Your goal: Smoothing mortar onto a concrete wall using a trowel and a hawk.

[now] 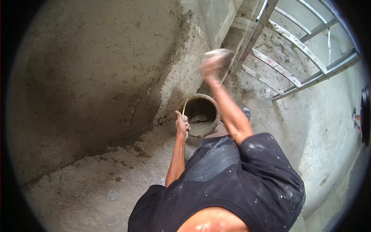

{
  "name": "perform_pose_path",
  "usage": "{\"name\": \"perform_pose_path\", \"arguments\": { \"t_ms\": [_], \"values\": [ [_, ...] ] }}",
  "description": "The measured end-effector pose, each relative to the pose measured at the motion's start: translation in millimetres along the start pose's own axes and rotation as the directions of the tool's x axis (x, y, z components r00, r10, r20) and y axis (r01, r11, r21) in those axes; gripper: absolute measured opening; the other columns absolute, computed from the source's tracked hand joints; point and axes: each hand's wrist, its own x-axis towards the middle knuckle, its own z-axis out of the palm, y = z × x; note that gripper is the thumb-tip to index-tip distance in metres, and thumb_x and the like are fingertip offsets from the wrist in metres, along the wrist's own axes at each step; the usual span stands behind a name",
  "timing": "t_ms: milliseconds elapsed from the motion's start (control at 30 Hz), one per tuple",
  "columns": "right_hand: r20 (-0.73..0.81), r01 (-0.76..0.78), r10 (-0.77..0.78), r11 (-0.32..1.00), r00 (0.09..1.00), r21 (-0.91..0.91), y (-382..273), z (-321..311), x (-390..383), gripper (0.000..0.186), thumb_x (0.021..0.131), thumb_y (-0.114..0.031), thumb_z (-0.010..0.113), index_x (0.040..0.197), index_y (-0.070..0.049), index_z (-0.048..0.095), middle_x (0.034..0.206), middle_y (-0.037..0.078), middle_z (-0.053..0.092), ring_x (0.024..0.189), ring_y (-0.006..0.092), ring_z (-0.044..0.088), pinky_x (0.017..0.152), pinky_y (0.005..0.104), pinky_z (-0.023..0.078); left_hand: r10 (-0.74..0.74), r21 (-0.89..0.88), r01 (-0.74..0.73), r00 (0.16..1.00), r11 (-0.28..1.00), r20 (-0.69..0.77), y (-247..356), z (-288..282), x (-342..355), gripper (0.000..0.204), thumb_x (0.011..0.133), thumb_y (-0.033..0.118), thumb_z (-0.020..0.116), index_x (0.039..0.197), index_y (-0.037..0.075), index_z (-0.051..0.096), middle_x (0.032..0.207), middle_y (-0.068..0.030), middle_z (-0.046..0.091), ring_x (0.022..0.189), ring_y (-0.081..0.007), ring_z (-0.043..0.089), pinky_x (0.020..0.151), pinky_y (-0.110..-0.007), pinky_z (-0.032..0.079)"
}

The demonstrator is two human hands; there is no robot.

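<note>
Likely heavy, a stiff bucket (208,104) is best held by its handle (184,106), clasped in the left hand (182,124); the right hand (212,66), farther off, blurs, grip unclear.

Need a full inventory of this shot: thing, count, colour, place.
Bucket: 1, grey-brown, centre
Handle: 1, pale, on bucket
Mix: 1 batch, grey, inside bucket
Ladder-like frame: 1, silver-grey, upper right
Wall: 1, brown-grey, left
Floor: 1, grey, lower left
Feet: apparently 2, small, far right
Object: 1, black, right edge, kind unclear
Sandalled foot: 1, dark sandal, right of bucket
Shirt: 1, dark with pale splashes, bottom
Left grip: 1, pale-smeared, round handle
Right grip: 1, blurred whitish, left of frame, contents unclear
</note>
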Motion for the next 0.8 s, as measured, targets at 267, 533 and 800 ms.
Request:
{"name": "perform_pose_path", "arguments": {
  "t_ms": [267, 533, 800],
  "values": [
    [0.677, -0.052, -0.186, 0.948, 0.712, 0.315, -115.5, -83.3, -129.1, 0.040, 0.081, -0.018, 0.054, 0.110, 0.006, 0.042, 0.087, 0.021, 0.055, 0.078, 0.0333, 0.057, 0.072, 0.0405, 0.044, -0.014, -0.088, 0.006, 0.996, 0.996, -0.089, -9.6, -18.9, -4.7, 0.052, 0.087, 0.062, 0.031, 0.061, 0.018, 0.032, 0.048, 0.0085, 0.019, 0.037, -0.0065, 0.017, 0.037, -0.023, 0.016],
    [0.937, 0.236, 0.265, 0.919, 0.226, -0.316, -3.8, -218.0, -86.3, 0.037, 0.074, -0.032, 0.061, 0.094, -0.002, 0.056, 0.090, 0.021, 0.060, 0.085, 0.0361, 0.059, 0.074, 0.0438, 0.047, 0.015, -0.018, -0.015, 0.999, 1.000, 0.035, -15.9, -6.8, 13.6, 0.043, 0.092, 0.048, 0.037, 0.062, 0.017, 0.033, 0.048, 0.0077, 0.021, 0.035, -0.0063, 0.021, 0.035, -0.023, 0.018],
    [0.902, 0.784, 0.431, 0.549, 0.033, -0.291, 18.1, -116.0, -171.2, 0.010, 0.061, -0.009, 0.063, 0.067, -0.013, 0.069, 0.070, 0.001, 0.066, 0.073, 0.0180, 0.065, 0.058, 0.0339, 0.053, 0.400, 0.714, -0.313, 0.915, 0.627, 0.050, 14.6, 34.6, 3.7, 0.051, 0.090, 0.044, 0.041, 0.067, 0.000, 0.049, 0.058, -0.0166, 0.045, 0.056, -0.0274, 0.044, 0.057, -0.041, 0.037]
  ]
}}
